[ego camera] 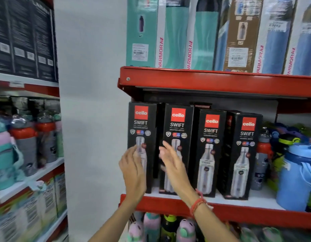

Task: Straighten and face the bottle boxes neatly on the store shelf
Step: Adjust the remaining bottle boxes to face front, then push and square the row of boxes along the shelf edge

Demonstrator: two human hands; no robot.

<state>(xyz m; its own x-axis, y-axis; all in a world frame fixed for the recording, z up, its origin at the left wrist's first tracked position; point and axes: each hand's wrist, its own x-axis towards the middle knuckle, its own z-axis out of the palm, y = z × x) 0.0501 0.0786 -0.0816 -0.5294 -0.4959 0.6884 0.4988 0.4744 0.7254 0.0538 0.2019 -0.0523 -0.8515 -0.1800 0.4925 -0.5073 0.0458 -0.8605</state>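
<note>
Four tall black cardboard "cello SWIFT" bottle boxes (pixel 195 151) stand upright in a row on the white shelf with red front edge (pixel 238 209), fronts outward, narrow dark gaps between them, bare shelf strip at their feet. Left hand (pixel 133 169) and right hand (pixel 174 165), blurred, fingers spread and gripping nothing, hover before the two leftmost boxes; contact cannot be told. Loose bottles (pixel 263 159) crowd the right end.

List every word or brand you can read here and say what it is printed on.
"cello": red square on each of four tall black cardboard bottle boxes.
"SWIFT": below it, same boxes.
"VARMORA": vertical, pink, on the white-edged teal and blue boxes on the upper shelf.
Small subtitle lines, badges, barcode stickers and the dark boxes at upper left: too blurred to read.
</note>
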